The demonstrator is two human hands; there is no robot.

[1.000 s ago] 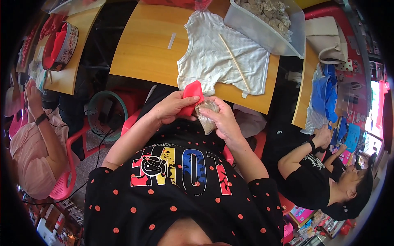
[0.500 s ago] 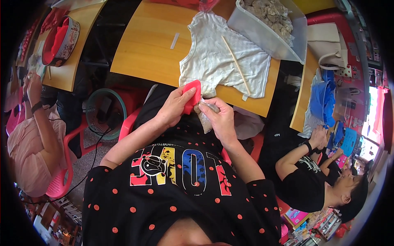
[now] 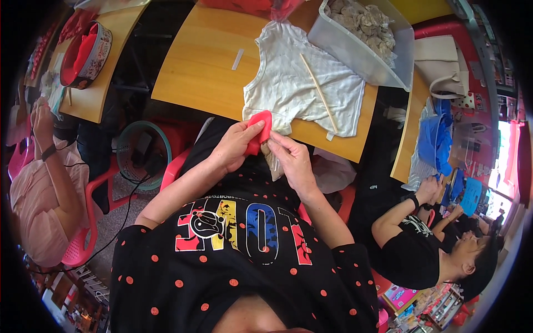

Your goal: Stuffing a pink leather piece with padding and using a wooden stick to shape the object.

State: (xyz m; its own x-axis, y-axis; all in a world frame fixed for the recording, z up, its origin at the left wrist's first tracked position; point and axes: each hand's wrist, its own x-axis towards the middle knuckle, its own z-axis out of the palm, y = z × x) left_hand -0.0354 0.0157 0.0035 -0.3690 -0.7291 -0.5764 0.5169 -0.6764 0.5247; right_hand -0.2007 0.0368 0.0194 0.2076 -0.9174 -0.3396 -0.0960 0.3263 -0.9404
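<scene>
In front of my chest, at the near edge of the table, my left hand [image 3: 236,143] is closed on a soft red piece of fabric [image 3: 259,123], its thumb lying across the front. My right hand [image 3: 294,164] pinches beside the fabric's right edge, at the top of a small clear plastic bag [image 3: 271,162] with brownish contents. The bag hangs down below the fabric; how its top meets the fabric is hidden by my fingers. Just beyond my hands a white sleeveless shirt [image 3: 297,72] lies spread on the table, with a thin wooden stick [image 3: 318,93] across it.
A clear plastic bin [image 3: 401,74] of bagged brownish pieces stands at the far right. A white strip [image 3: 238,59] lies on the wooden table [image 3: 194,61]. Left are a round tin [image 3: 100,53] with red fabric and a green basket [image 3: 166,158]. Co-workers sit on both sides.
My right fingers have shifted from gripping the clear bag's upper part to pinching closer against the red fabric's edge. My left hand keeps its hold. The view has shifted slightly.
</scene>
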